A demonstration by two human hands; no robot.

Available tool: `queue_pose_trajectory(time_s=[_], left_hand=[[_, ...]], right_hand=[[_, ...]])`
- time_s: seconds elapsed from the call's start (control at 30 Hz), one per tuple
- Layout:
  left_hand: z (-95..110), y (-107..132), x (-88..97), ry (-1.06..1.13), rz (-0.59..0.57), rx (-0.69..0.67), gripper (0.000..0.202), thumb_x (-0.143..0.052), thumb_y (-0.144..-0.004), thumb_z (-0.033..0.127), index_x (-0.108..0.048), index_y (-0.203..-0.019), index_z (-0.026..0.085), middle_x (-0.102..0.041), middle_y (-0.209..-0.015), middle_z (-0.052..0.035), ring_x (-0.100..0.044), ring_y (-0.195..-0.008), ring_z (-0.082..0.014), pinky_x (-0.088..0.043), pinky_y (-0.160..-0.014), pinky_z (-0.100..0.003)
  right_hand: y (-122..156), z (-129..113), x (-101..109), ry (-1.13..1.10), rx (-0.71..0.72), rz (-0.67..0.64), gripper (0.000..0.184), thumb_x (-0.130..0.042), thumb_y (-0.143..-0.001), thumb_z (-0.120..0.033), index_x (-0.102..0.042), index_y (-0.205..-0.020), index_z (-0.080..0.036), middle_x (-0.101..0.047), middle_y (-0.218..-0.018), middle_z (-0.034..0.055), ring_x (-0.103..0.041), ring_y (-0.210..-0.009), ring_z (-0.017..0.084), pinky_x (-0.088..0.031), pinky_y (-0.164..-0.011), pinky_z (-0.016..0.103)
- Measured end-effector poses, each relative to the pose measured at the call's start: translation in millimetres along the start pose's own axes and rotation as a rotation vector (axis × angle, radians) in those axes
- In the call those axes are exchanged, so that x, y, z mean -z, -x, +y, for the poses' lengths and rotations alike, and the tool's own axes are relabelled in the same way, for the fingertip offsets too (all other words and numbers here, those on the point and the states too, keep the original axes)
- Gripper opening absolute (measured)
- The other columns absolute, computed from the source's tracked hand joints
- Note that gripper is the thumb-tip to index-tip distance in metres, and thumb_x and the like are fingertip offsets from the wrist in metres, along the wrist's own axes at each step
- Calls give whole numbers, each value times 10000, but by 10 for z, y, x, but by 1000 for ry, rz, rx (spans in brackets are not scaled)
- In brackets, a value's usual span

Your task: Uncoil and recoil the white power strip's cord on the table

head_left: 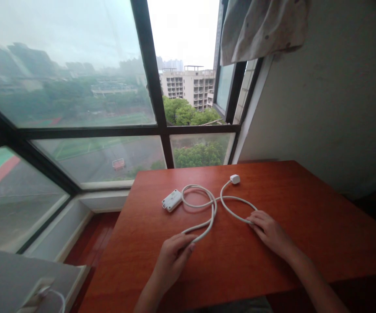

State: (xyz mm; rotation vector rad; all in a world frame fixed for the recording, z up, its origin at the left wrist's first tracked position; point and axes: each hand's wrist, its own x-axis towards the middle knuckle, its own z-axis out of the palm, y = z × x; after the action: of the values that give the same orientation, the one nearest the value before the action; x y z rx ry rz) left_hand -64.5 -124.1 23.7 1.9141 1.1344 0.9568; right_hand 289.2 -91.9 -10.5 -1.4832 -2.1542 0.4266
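Note:
A white power strip (171, 200) lies on a reddish wooden table (305, 217), its white cable (212, 208) looped in curves across the top and ending in a white plug (235, 178) farther back. My left hand (175, 256) pinches the near bend of the cable with closed fingers. My right hand (269, 230) rests on the table with its fingers curled over the cable's right loop.
A large dark-framed window (155, 87) stands behind the table, looking out on buildings and trees. A plain wall (338, 108) is on the right with cloth (262, 26) hanging above. At the lower left lies a grey surface with a white device (38, 293).

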Motion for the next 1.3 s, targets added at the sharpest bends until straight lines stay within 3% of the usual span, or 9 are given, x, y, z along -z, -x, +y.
queue_pose_trajectory(time_s=[0.23, 0.4, 0.57, 0.73, 0.87, 1.03, 1.13, 1.3], left_hand=[[26, -7, -7, -96, -21, -18, 230, -541, -883, 315, -712, -982, 198, -702, -836, -78, -633, -758, -177, -496, -701, -251], [32, -20, -15, -172, -44, -63, 214, -536, -883, 281, -701, -1003, 217, -690, -870, -78, -627, -786, -176, -492, -716, -255], [98, -45, -4, -194, -44, -82, 214, -542, -877, 276, -694, -1021, 228, -690, -952, -86, -628, -884, -197, -491, -800, -284], [170, -110, 62, -54, -60, -30, 231, -536, -884, 307, -697, -1027, 222, -682, -965, -81, -628, -877, -190, -492, -781, -266], [37, -356, 184, 33, 66, 16, 279, -487, -906, 345, -682, -1015, 177, -671, -949, -90, -623, -877, -198, -490, -761, -277], [-187, -892, 293, -488, 239, 149, 336, -531, -866, 349, -610, -1144, 180, -617, -1106, -116, -577, -1006, -241, -440, -895, -363], [-232, -1140, 277, -767, 219, 245, 422, -547, -847, 387, -566, -1212, 176, -569, -1208, -137, -529, -1097, -269, -405, -934, -386], [-318, -1221, 178, -856, 145, 343, 430, -517, -854, 410, -552, -1218, 182, -554, -1240, -138, -518, -1117, -281, -406, -905, -389]], right_hand=[[133, 175, 74, 95, -73, 8, 391, -442, -744, -69, -704, -974, -247, -664, -1083, 61, -588, -1063, 239, -437, -980, 428], [148, 113, 82, 70, -90, -36, 512, -405, -647, -13, -688, -1015, -227, -663, -1099, 58, -591, -1060, 222, -432, -999, 406], [44, -16, 64, 28, -69, -22, 485, -407, -687, -23, -666, -1050, -213, -656, -1128, 60, -579, -1092, 215, -429, -1009, 398], [-291, -270, 19, -12, -56, 41, 378, -428, -777, -82, -661, -1053, -196, -658, -1131, 75, -596, -1074, 216, -436, -994, 392], [-713, -464, -65, -64, -15, 58, 294, -452, -852, -151, -662, -1053, -195, -670, -1093, 79, -618, -1003, 203, -462, -924, 343], [-1280, -618, -290, 14, -71, 50, 247, -481, -890, -206, -664, -1047, -151, -687, -1024, 95, -626, -927, 187, -453, -864, 288], [-1526, -700, -442, 61, -117, 38, 241, -500, -889, -221, -659, -1060, -160, -681, -1054, 94, -619, -950, 180, -436, -847, 260], [-1683, -782, -623, 90, -185, 46, 195, -506, -892, -264, -677, -928, -176, -692, -944, 85, -622, -878, 187, -426, -767, 261]])
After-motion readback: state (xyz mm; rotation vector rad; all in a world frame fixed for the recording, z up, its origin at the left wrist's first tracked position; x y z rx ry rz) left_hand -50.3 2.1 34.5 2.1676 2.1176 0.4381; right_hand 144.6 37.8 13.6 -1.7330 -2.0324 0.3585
